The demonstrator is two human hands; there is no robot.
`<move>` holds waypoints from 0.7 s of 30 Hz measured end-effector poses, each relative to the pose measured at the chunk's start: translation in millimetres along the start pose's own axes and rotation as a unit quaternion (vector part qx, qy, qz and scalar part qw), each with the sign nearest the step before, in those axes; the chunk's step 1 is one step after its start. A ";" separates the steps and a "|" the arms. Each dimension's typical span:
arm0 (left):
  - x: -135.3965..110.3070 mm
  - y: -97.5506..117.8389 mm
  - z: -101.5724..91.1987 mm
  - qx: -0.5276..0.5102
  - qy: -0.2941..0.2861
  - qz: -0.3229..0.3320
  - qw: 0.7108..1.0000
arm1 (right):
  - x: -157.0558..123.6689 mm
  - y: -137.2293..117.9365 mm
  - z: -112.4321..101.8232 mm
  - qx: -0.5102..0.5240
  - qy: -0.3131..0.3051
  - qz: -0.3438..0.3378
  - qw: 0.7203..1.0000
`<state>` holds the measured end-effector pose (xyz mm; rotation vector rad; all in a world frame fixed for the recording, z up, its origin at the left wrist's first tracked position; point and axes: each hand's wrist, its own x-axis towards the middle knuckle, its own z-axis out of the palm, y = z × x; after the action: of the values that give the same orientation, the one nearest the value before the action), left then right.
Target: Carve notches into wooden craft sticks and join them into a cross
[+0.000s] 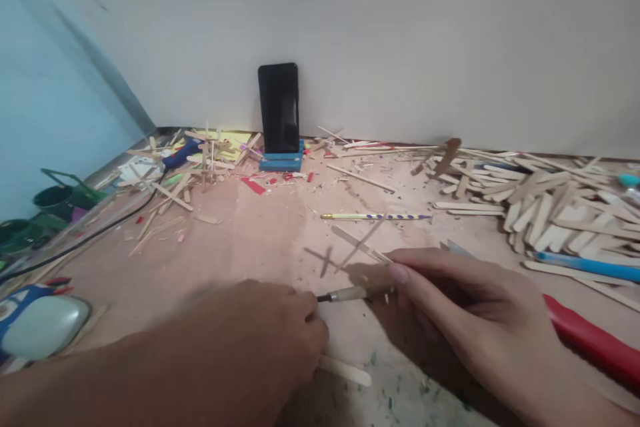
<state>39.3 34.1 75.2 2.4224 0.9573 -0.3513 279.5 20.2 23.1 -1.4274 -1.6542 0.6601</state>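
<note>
My right hand [460, 320] is closed in a pinch on a thin wooden craft stick [357, 240], near its lower end. Another narrow stick [363, 243] crosses it, making an X above the table. My left hand [280, 340] is curled with its back to me, low over the table. From its fingertips a slim tool [347, 294] with a dark narrow end and a pale body points towards my right hand; what the fingers grip is hidden. A rounded craft stick [346, 371] shows beside the left hand, partly covered by it.
A black phone [279, 107] stands in a blue holder [280, 161] against the wall. A pencil [375, 217] lies beyond my hands. Craft sticks [545, 210] are heaped at right, near a red handle [590, 340]. Left are a blue corded tool [183, 153] and green containers [55, 203].
</note>
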 end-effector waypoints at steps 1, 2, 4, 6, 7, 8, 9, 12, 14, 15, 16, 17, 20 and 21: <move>2.9 1.4 -2.7 0.033 -0.026 0.011 0.999 | -0.1 0.2 -0.4 0.001 0.002 -0.004 1.000; 5.4 3.3 -5.2 0.058 -0.047 0.016 0.997 | 0.0 0.3 -0.5 0.003 0.002 -0.004 1.000; 8.9 7.2 -8.9 0.061 -0.054 -0.005 0.997 | 0.5 -0.2 -0.1 0.013 -0.001 0.004 1.000; 9.3 8.8 -9.6 0.034 -0.039 -0.046 0.998 | 1.3 -1.7 0.4 0.024 -0.009 0.014 1.000; 8.3 8.1 -9.0 0.024 -0.033 -0.063 0.997 | 1.6 -2.7 0.4 0.029 -0.011 0.017 0.999; 6.5 6.3 -7.9 0.005 -0.028 -0.073 0.997 | 1.8 -3.6 0.4 0.032 -0.013 0.017 0.999; 4.2 3.8 -6.7 -0.018 -0.023 -0.078 0.997 | 1.8 -4.5 0.2 0.032 -0.012 0.017 0.999; -3.0 -5.1 -5.3 -0.204 0.027 -0.100 0.973 | 0.8 -5.7 -0.2 0.028 -0.013 0.007 1.000; -4.1 -9.7 -7.6 -0.352 0.089 -0.102 0.926 | -0.4 -5.4 0.0 0.024 -0.015 0.002 1.000; -2.9 -11.3 -9.6 -0.428 0.129 -0.090 0.890 | -1.1 -5.0 0.1 0.022 -0.014 -0.002 1.000; -0.8 -12.8 -12.0 -0.494 0.168 -0.073 0.850 | -1.8 -4.6 0.2 0.020 -0.012 -0.007 1.000; 1.9 -14.1 -14.3 -0.546 0.205 -0.057 0.810 | -2.5 -4.1 0.2 0.017 -0.011 -0.016 1.000; 10.8 -17.3 -18.2 -0.615 0.267 -0.033 0.741 | -4.5 -2.7 -0.3 -0.003 -0.013 -0.055 0.998; 13.2 -17.9 -17.8 -0.623 0.270 -0.034 0.734 | -5.1 -2.1 -0.7 -0.015 -0.013 -0.071 0.997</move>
<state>37.2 62.3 78.3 1.1832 0.9975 0.8136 279.0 14.7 23.9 -1.3131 -1.7748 0.5784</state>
